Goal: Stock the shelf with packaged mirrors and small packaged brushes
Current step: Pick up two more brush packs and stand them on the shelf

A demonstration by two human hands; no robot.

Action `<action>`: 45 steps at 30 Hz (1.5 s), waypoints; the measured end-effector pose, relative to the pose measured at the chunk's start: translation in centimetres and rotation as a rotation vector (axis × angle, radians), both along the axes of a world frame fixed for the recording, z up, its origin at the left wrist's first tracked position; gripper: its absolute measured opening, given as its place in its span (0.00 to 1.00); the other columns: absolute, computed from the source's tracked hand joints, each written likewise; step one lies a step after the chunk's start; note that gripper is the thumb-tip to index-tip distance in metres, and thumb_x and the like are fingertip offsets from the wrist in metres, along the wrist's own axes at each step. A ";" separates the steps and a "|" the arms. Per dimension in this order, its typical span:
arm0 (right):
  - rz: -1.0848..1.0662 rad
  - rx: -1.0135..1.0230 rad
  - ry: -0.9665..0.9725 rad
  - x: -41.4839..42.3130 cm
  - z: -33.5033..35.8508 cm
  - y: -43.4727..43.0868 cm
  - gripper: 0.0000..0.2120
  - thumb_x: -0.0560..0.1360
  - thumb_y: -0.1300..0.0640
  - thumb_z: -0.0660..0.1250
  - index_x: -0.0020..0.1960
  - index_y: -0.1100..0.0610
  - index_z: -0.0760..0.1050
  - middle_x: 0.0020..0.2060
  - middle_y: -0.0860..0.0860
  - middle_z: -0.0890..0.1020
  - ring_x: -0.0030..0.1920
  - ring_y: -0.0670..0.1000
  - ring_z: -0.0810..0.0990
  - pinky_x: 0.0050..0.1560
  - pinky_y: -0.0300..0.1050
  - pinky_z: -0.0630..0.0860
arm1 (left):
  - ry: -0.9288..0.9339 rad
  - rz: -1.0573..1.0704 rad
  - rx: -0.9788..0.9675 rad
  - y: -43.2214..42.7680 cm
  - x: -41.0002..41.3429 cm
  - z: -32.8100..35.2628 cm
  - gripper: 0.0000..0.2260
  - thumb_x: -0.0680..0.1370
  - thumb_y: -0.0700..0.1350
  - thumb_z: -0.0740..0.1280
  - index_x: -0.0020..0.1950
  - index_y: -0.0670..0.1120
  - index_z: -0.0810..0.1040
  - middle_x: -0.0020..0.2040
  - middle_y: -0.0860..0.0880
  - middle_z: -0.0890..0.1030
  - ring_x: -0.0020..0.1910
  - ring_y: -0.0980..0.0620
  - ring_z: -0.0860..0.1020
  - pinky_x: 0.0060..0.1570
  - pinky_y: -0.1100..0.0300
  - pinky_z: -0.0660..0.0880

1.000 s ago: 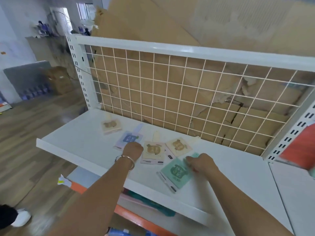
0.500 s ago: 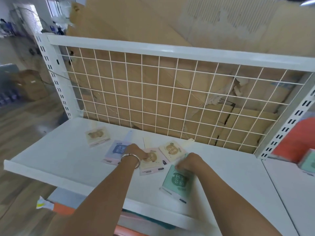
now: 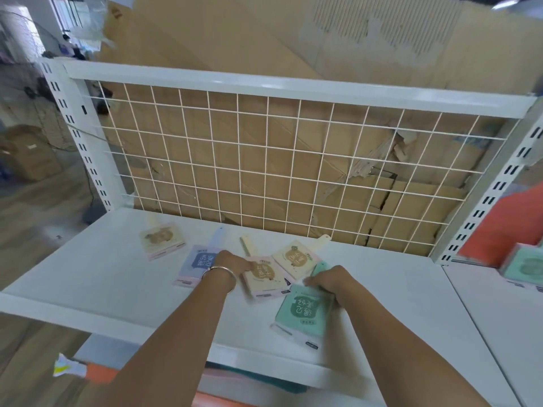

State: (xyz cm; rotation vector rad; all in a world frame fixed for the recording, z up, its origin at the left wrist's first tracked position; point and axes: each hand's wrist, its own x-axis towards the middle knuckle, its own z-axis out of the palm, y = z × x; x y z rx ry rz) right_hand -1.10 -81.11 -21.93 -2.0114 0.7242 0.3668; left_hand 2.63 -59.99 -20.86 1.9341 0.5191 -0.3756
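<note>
Several packaged items lie flat on the white shelf (image 3: 102, 283). A cream pack (image 3: 161, 238) sits at the far left, a lavender pack (image 3: 197, 267) beside it. My left hand (image 3: 232, 264), with a bracelet on the wrist, grips the top edge of a second cream pack (image 3: 266, 279). A third cream pack (image 3: 295, 258) lies behind, its handle pointing at the grid. My right hand (image 3: 330, 282) holds the upper edge of the mint-green pack (image 3: 304, 314) near the shelf's front.
A white wire grid (image 3: 264, 160) backs the shelf, with brown cardboard behind it. Slotted uprights stand at left (image 3: 79, 136) and right (image 3: 496, 186). The neighbouring shelf at right carries a mint pack (image 3: 526, 267) and an orange box (image 3: 511, 230). Wooden floor lies to the left.
The view has shifted right and nearer. My left hand moved from the lavender pack onto the middle cream pack. My right hand stays on the mint pack, now turned more upright.
</note>
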 end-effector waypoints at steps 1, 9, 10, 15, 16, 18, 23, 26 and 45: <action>-0.025 0.040 0.000 0.0 -0.1 -0.2 0.16 0.68 0.57 0.75 0.49 0.62 0.73 0.43 0.57 0.81 0.44 0.56 0.81 0.43 0.47 0.79 | 0.020 0.045 -0.118 0.0 -0.2 0.3 0.21 0.70 0.39 0.75 0.60 0.34 0.72 0.59 0.37 0.79 0.56 0.40 0.78 0.52 0.52 0.78; -0.088 0.182 -0.087 -1.6 0.7 -2.7 0.09 0.72 0.63 0.72 0.35 0.59 0.73 0.36 0.56 0.79 0.37 0.53 0.77 0.41 0.41 0.74 | 0.108 0.055 -0.342 1.0 -1.8 0.4 0.06 0.77 0.40 0.68 0.41 0.40 0.77 0.25 0.49 0.81 0.17 0.59 0.69 0.15 0.70 0.61; -0.068 0.181 -0.117 -2.0 1.2 -3.0 0.10 0.73 0.63 0.70 0.35 0.56 0.72 0.37 0.54 0.78 0.37 0.52 0.76 0.40 0.41 0.74 | 0.092 0.041 -0.352 1.1 -2.0 0.5 0.07 0.77 0.41 0.67 0.40 0.41 0.76 0.22 0.51 0.78 0.18 0.59 0.68 0.16 0.70 0.62; -0.113 0.197 -0.358 -4.4 3.9 -5.3 0.17 0.76 0.66 0.65 0.30 0.57 0.66 0.32 0.54 0.72 0.32 0.50 0.70 0.25 0.32 0.66 | -0.094 0.031 -0.533 -0.1 -3.3 1.2 0.06 0.77 0.38 0.67 0.41 0.45 0.79 0.34 0.51 0.79 0.35 0.56 0.75 0.40 0.65 0.72; -0.137 0.218 -0.401 -5.1 4.6 -6.0 0.14 0.76 0.67 0.65 0.33 0.59 0.70 0.31 0.53 0.73 0.30 0.48 0.70 0.23 0.30 0.66 | -0.128 0.014 -0.536 -0.6 -3.3 1.3 0.07 0.76 0.39 0.68 0.39 0.46 0.80 0.33 0.51 0.79 0.34 0.56 0.74 0.39 0.65 0.71; -0.171 0.234 -0.468 -6.3 5.8 -7.9 0.06 0.77 0.67 0.64 0.42 0.62 0.76 0.33 0.51 0.77 0.32 0.45 0.73 0.23 0.27 0.68 | -0.191 -0.049 -0.480 -2.3 -3.6 2.1 0.09 0.76 0.41 0.69 0.36 0.45 0.82 0.28 0.53 0.78 0.31 0.56 0.71 0.34 0.65 0.67; -0.258 0.195 -0.588 -8.8 7.1 -13.5 0.05 0.78 0.65 0.63 0.49 0.62 0.78 0.39 0.52 0.80 0.38 0.49 0.77 0.41 0.37 0.73 | -0.480 -0.079 -0.233 -5.2 -3.5 3.7 0.10 0.71 0.47 0.72 0.32 0.48 0.76 0.38 0.45 0.79 0.41 0.48 0.77 0.47 0.57 0.73; -0.297 0.175 -0.613 -10.2 6.6 -16.5 0.05 0.77 0.66 0.64 0.48 0.64 0.79 0.40 0.55 0.78 0.41 0.52 0.75 0.47 0.44 0.71 | -0.526 -0.094 0.140 -6.0 -3.2 5.3 0.14 0.69 0.57 0.66 0.36 0.47 0.78 0.43 0.45 0.82 0.49 0.41 0.78 0.56 0.47 0.74; -0.214 -0.012 -0.713 -14.6 9.3 -41.0 0.10 0.78 0.62 0.61 0.51 0.56 0.81 0.42 0.48 0.82 0.41 0.46 0.79 0.41 0.33 0.75 | -0.425 -0.161 -0.617 -38.3 -13.0 2.8 0.06 0.77 0.40 0.66 0.49 0.40 0.81 0.42 0.46 0.83 0.37 0.54 0.81 0.32 0.70 0.75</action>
